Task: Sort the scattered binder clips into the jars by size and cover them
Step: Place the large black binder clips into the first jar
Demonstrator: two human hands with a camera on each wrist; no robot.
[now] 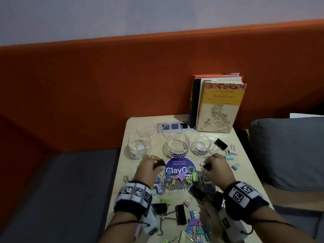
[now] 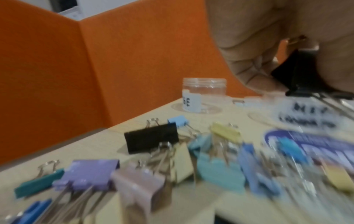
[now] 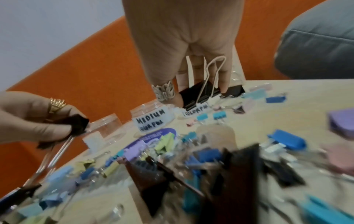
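Three clear open jars stand in a row on the small table (image 1: 245, 172): a large one (image 1: 138, 146) on the left, one labelled medium (image 1: 178, 145) in the middle and one labelled small (image 1: 202, 143) on the right. Two clear lids (image 1: 146, 128) lie behind them. My left hand (image 1: 154, 163) pinches a black binder clip (image 2: 298, 75) in front of the large jar. Just below the small jar, my right hand (image 1: 208, 163) grips another black clip (image 3: 199, 94). A heap of coloured and black clips (image 1: 178, 181) lies between and below my wrists.
Upright books (image 1: 219, 106) stand at the table's back right, with a flat grey panel (image 1: 175, 127) beside them. A round blue sticker (image 1: 180, 168) is on the tabletop. A grey cushion (image 1: 287, 151) borders the right side; orange upholstery (image 1: 87, 93) rises behind and to the left.
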